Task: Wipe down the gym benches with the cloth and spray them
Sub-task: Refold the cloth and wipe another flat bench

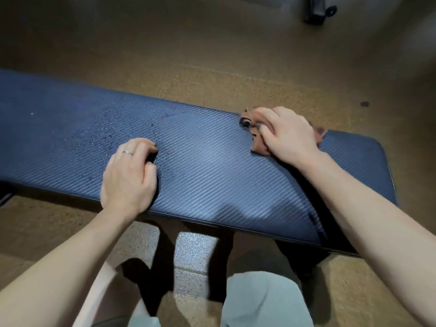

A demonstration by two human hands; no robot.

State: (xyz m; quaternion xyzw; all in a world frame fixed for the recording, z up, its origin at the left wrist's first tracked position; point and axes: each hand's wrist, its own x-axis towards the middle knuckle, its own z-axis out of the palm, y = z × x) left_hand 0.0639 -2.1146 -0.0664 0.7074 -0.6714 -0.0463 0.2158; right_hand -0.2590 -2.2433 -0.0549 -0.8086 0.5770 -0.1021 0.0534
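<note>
My right hand (286, 133) gripped the brown cloth (258, 135), fingers curled round its bunched folds, pressing it onto the far edge of the blue gym bench (207, 166) toward its right end. Part of the cloth stuck out left of my fingertips; a smaller bit showed behind the hand, near the pad's back edge.

My left hand (129, 175) rested on the pad's middle w/ nothing in it, fingers curled under & knuckles up, heel near the front edge. A thin ring (127, 152) sat on one finger. The two hands were well apart.

The pad had a ribbed, carbon-weave texture; fine wet droplets (113, 133) speckled the surface left of centre, around & beyond my left hand. The stretch between the hands looked smoother, w/ a pale sheen nr the front edge.

Below the bench: speckled tan floor (212, 62), my pale trousers (264, 300) at bottom. A black wheeled piece of equipment (317, 10) stood top right, blurred; couldn't tell what it was.
</note>
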